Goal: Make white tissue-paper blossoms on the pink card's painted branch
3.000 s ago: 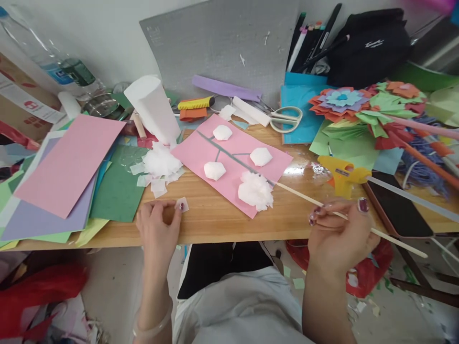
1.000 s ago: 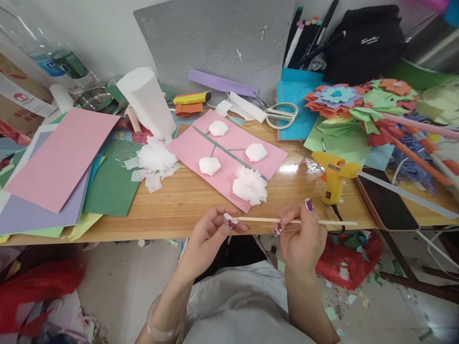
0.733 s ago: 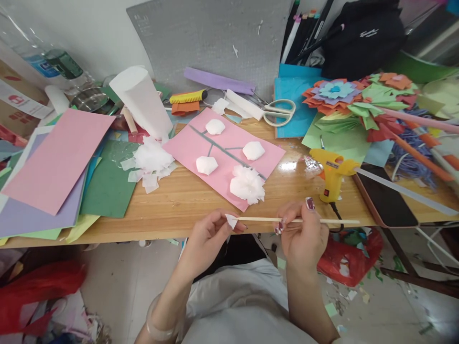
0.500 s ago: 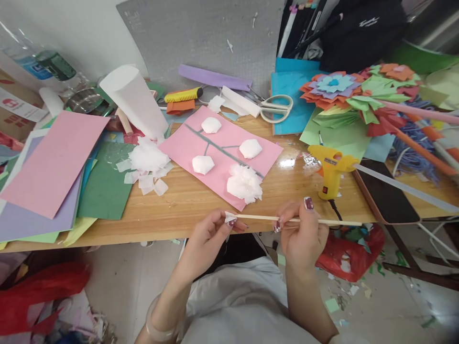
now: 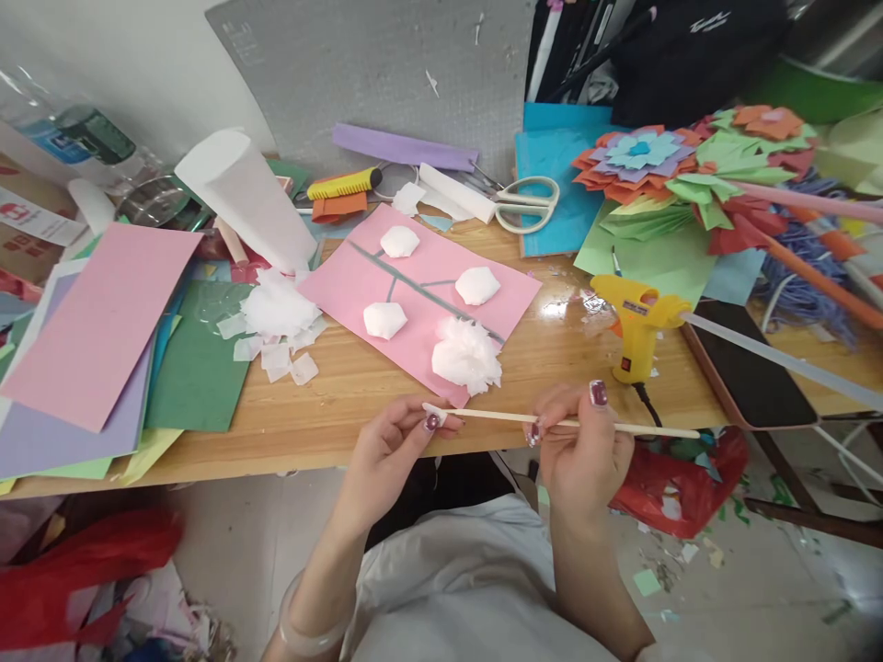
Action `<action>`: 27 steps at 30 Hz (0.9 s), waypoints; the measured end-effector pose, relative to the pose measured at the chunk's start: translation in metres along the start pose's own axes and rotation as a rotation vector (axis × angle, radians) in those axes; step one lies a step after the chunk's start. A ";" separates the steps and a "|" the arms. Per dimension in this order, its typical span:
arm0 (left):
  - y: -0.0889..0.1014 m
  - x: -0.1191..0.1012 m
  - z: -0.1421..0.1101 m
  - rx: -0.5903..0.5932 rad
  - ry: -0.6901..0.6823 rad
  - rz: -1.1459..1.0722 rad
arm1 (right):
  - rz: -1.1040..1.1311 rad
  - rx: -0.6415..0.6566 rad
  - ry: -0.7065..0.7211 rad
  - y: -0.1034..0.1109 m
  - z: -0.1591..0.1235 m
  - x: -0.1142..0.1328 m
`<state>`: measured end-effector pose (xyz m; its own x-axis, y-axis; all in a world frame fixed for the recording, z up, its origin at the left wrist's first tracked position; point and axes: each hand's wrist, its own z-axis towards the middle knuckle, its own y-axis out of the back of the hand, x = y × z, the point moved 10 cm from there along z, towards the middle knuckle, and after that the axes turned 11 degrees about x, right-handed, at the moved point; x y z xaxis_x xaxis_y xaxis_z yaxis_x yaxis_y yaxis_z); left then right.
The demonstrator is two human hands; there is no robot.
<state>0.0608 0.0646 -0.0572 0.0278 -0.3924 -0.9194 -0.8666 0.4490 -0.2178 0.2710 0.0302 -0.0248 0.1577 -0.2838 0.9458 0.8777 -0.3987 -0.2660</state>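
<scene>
My right hand (image 5: 585, 450) is closed around a thin pale wooden stick (image 5: 497, 416) at the table's front edge. The fingers of my left hand (image 5: 392, 450) pinch a small white tissue piece (image 5: 433, 410) wrapped over the stick's left tip. Just beyond my hands lies a pink sheet (image 5: 338, 285) with a grey-green branch (image 5: 420, 288) on it. Three smooth white domes (image 5: 384, 320) sit on that sheet, along with a fluffy white tissue tuft (image 5: 466, 357) at its near corner. To the left is a pile of cut tissue squares (image 5: 279, 308).
A yellow glue gun (image 5: 636, 326) with a long glue stick stands at right, beside a phone (image 5: 751, 363). Scissors (image 5: 530, 204), a yellow cutter (image 5: 343, 184) and a white tissue roll (image 5: 241, 193) lie behind. Coloured sheets (image 5: 103, 322) are stacked left; paper flowers (image 5: 638, 156) sit back right.
My left fingers have closed the tissue more snugly round the stick's tip, moving slightly left. My right hand keeps its hold on the stick. The view has shifted a little.
</scene>
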 end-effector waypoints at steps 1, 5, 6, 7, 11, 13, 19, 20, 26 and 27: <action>0.004 -0.002 0.000 -0.023 -0.017 -0.006 | -0.007 -0.022 0.022 0.002 0.001 0.002; 0.022 -0.010 -0.003 -0.093 -0.053 0.022 | -0.147 -0.117 0.133 0.011 0.005 0.015; 0.024 -0.013 -0.002 -0.093 -0.054 0.053 | -0.186 -0.138 0.155 0.013 0.006 0.017; 0.025 -0.017 -0.002 -0.092 -0.061 0.089 | -0.220 -0.157 0.167 0.014 0.007 0.019; 0.023 -0.040 0.003 -0.086 -0.146 0.224 | -0.272 -0.210 0.137 0.021 0.010 0.015; 0.020 -0.050 0.008 -0.092 -0.169 0.290 | -0.279 -0.203 0.117 0.022 0.013 0.011; -0.003 -0.082 0.033 -0.043 -0.246 0.712 | -0.292 -0.108 0.072 0.020 0.020 0.001; -0.011 -0.090 0.037 -0.008 -0.281 0.815 | -0.289 -0.094 0.060 0.020 0.020 -0.002; -0.053 -0.113 0.067 0.236 -0.325 1.409 | -0.271 -0.065 0.037 0.021 0.023 -0.009; -0.057 -0.113 0.071 0.267 -0.312 1.481 | -0.277 -0.066 0.034 0.021 0.023 -0.010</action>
<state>0.1426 0.1404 0.0355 -0.6216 0.6852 -0.3796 -0.0991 0.4118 0.9059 0.2984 0.0448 -0.0355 -0.1002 -0.1853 0.9776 0.8538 -0.5205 -0.0112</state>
